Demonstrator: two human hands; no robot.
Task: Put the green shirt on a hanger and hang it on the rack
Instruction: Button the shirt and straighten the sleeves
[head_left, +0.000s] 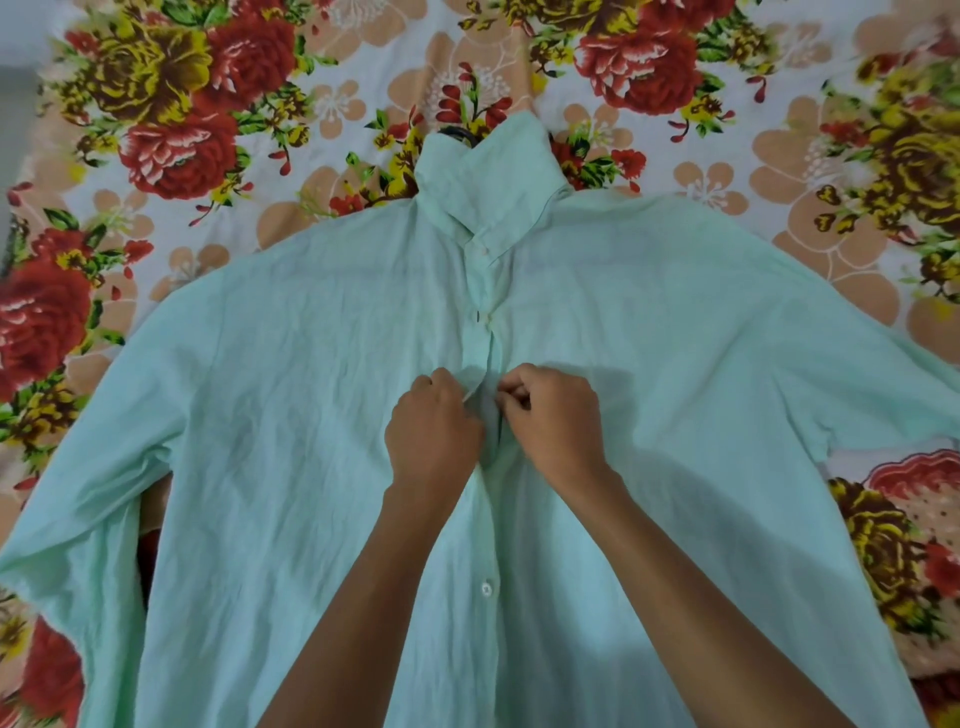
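A pale green shirt (291, 395) lies spread front-up on a flowered bedsheet, collar at the far end and sleeves out to both sides. A dark hanger hook (457, 134) pokes out just behind the collar; the rest of the hanger is hidden inside the shirt. My left hand (434, 436) pinches the left edge of the button placket at mid-chest. My right hand (553, 415) pinches the right edge of the placket right beside it, fingers curled. The two upper buttons are fastened. A white button (486, 588) shows lower down on the placket, between my forearms.
The bedsheet (727, 130) with red and yellow flowers covers the whole surface around the shirt. No rack is in view. The shirt's sleeves run off toward the left and right edges of the frame.
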